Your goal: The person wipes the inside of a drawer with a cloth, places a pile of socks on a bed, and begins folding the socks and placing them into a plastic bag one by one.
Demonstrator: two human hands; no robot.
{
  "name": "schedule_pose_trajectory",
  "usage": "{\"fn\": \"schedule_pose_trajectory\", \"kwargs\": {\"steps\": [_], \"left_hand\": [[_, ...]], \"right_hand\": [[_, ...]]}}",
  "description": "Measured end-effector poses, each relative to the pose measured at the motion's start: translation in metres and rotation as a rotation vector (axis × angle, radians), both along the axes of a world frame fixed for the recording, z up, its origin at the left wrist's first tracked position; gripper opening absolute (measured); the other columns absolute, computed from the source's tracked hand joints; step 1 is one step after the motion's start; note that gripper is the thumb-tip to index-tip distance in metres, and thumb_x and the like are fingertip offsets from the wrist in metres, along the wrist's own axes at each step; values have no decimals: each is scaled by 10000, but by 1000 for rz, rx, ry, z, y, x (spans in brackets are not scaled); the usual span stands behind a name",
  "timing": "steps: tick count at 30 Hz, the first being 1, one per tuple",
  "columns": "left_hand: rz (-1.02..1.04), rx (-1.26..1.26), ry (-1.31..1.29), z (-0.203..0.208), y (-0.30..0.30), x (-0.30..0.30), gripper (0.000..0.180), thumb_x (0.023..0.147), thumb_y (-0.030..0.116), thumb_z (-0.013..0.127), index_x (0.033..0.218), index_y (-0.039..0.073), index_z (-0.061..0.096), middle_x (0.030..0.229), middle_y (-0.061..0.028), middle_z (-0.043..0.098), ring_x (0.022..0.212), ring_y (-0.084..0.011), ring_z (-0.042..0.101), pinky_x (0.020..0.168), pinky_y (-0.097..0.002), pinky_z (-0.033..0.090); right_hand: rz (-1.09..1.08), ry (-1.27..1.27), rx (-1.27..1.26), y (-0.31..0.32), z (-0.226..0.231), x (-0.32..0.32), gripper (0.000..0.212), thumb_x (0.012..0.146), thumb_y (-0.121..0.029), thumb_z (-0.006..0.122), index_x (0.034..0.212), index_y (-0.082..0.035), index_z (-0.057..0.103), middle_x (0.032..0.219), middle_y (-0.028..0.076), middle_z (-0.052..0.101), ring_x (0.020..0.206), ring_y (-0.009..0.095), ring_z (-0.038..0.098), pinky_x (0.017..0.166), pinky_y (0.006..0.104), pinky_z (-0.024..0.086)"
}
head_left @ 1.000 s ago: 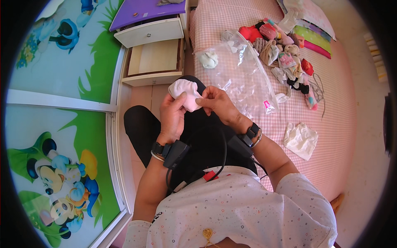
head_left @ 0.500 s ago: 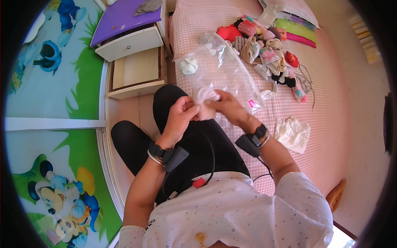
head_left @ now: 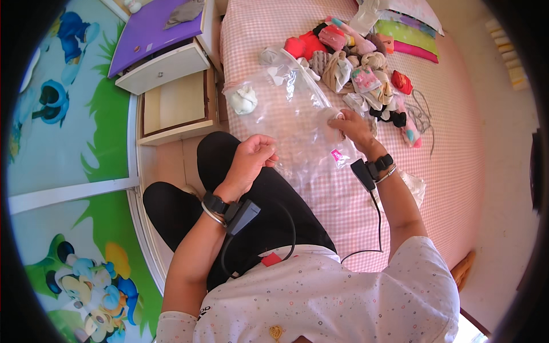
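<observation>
A large clear plastic zip bag [head_left: 297, 126] lies flat on the bed's near edge, in front of my knees. One balled white sock [head_left: 243, 100] rests at its far left. My right hand [head_left: 353, 128] is closed over the bag's right side, with a small bunched white sock [head_left: 339, 118] partly showing at the fingertips; the rest is hidden. My left hand [head_left: 251, 159] hovers above my thigh by the bag's near left edge. Its fingers are curled, and nothing shows in them.
Beyond the bag sits a heap of mixed socks [head_left: 343, 68]. Folded cloths [head_left: 406, 43] lie at the far right, a grey cord [head_left: 422, 114] beside the heap. A white cloth [head_left: 413, 186] lies right of my right forearm. Left stands a purple-topped cabinet [head_left: 154, 34] with a drawer [head_left: 174, 108] pulled out.
My hands were together on the white sock over my lap. They have parted: the right has moved right over the bag with the sock, and the left has stayed near my thigh.
</observation>
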State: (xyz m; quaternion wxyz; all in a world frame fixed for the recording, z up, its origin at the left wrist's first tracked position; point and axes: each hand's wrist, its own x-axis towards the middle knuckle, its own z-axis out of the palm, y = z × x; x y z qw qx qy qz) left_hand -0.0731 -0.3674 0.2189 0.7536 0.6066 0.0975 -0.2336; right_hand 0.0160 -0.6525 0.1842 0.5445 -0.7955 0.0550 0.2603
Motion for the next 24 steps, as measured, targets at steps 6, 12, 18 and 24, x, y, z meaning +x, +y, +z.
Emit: {"fn": "schedule_pose_trajectory", "kwargs": {"steps": [6, 12, 18, 24], "left_hand": [[-46, -9, 7, -2, -21, 25, 201, 890, 201, 554, 974, 19, 541, 848, -45, 578, 761, -114, 564, 693, -247, 464], [-89, 47, 25, 6, -53, 60, 291, 906, 324, 518, 918, 34, 533, 817, -45, 568, 729, -113, 567, 637, -255, 482], [-171, 213, 12, 7, -65, 73, 267, 838, 268, 596, 782, 17, 523, 662, -46, 539, 521, -115, 548, 486, -238, 463], [-104, 251, -111, 3, -57, 69, 140, 771, 108, 564, 730, -1, 487, 602, -39, 520, 489, -103, 529, 449, -239, 430]], "right_hand": [[-23, 221, 416, -4, 22, 1, 353, 784, -136, 578, 1092, 32, 535, 948, 101, 616, 805, 165, 606, 730, 276, 482], [111, 391, 712, 12, 56, -9, 345, 775, -79, 545, 1095, 51, 541, 1004, 128, 621, 875, 190, 616, 771, 282, 494], [176, 545, 787, 27, 61, -7, 412, 767, -55, 500, 1165, 52, 478, 1081, 159, 583, 950, 250, 603, 817, 357, 508], [103, 476, 608, 17, 50, 20, 360, 868, -142, 501, 1173, 46, 467, 1050, 152, 587, 888, 251, 629, 723, 375, 546]]}}
